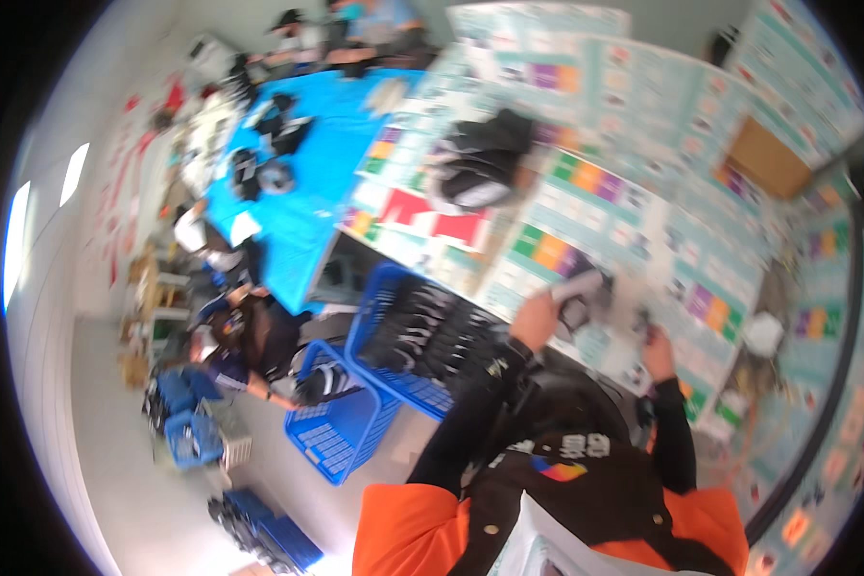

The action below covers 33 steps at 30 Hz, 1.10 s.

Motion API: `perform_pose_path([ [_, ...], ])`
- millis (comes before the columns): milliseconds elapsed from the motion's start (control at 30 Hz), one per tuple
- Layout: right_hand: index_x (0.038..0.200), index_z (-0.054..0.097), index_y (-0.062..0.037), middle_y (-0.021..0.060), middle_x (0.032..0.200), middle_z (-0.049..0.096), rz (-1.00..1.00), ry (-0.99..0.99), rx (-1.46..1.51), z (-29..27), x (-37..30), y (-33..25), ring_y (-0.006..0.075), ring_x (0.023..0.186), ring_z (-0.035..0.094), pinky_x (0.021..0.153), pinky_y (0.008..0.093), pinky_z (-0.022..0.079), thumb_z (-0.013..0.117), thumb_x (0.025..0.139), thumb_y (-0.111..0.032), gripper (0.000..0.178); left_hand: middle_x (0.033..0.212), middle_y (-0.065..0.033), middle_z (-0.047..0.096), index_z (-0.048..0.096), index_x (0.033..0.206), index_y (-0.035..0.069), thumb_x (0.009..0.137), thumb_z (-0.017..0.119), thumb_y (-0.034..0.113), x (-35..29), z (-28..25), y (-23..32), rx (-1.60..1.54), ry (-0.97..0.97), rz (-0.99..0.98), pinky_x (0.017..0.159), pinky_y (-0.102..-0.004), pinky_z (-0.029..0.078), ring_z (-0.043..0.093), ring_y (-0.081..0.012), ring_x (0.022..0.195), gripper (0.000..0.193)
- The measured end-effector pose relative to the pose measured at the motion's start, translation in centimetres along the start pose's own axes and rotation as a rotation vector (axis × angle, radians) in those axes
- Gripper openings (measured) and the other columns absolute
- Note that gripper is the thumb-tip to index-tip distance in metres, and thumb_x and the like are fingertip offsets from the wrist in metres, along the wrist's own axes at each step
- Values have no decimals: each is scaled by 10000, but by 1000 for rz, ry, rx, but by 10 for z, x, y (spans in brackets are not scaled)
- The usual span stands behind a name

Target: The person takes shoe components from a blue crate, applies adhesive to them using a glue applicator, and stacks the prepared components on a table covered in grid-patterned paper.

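Note:
My left hand (536,323) grips the edge of a grey and black piece (584,300) that looks like fabric, with a dark opening in it; blur hides its exact kind. It is held just above the table covered with printed sheets (634,216). To its right, my right hand (659,355) is closed, fingers raised around a small dark thing that is too smeared to name. A pale blurred patch lies between the two hands. Farther off on the table is a pile of black, grey and white pieces (485,158).
A blue basket (379,288) filled with rows of black pieces stands at the table's left edge. Beside it, a co-worker (259,336) reaches into a second blue basket (331,446). Beyond are a blue-covered table (307,230) and other seated people. A cardboard piece (766,158) lies far right.

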State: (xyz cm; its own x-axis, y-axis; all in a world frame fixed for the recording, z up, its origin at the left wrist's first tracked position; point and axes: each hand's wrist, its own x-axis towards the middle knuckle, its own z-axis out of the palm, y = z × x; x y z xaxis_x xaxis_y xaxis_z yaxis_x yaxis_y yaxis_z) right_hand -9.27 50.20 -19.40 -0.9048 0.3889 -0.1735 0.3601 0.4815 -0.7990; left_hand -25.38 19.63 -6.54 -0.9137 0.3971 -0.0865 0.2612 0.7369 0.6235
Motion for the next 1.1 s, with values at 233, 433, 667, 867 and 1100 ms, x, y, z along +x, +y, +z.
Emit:
perform_pose_path([
  [233,1319,530,19,262,1254,565,145,233,-628,-42,17,63,480,1232,487,1035,549,423,677,790,-43,553,823,-84,627,659,1148,-22,1037,568,259,-57,-124,-143,-1067,435,-549,646,-367,502,632,-205,736,315],
  [433,1056,681,-12,212,1030,670,-99,171,-608,-67,40,30,434,1065,595,973,533,451,678,784,-58,276,1353,-164,560,349,1510,-43,1069,552,218,78,-333,-248,-910,1293,-32,967,-403,510,591,-258,1135,551],
  [667,1004,684,-41,199,1042,638,46,168,-623,-84,-53,-22,418,1067,575,953,515,453,667,782,-97,229,1608,-226,330,323,1592,130,794,799,194,264,-164,-231,330,425,76,1139,-603,354,385,-448,1437,931],
  [867,981,678,-41,196,1044,661,114,342,-773,-95,-162,-34,416,1036,595,893,517,472,637,852,-119,156,1687,-158,249,275,1634,294,971,519,216,367,-98,-224,989,378,237,1080,-822,234,296,-504,1484,711],
  [1100,1011,673,-53,193,1089,657,376,333,-689,-80,-240,-40,409,1059,611,939,485,481,697,805,-104,214,1554,-134,462,445,1548,217,989,527,208,394,-91,-282,1040,361,250,862,-733,486,595,-555,1167,565],
])
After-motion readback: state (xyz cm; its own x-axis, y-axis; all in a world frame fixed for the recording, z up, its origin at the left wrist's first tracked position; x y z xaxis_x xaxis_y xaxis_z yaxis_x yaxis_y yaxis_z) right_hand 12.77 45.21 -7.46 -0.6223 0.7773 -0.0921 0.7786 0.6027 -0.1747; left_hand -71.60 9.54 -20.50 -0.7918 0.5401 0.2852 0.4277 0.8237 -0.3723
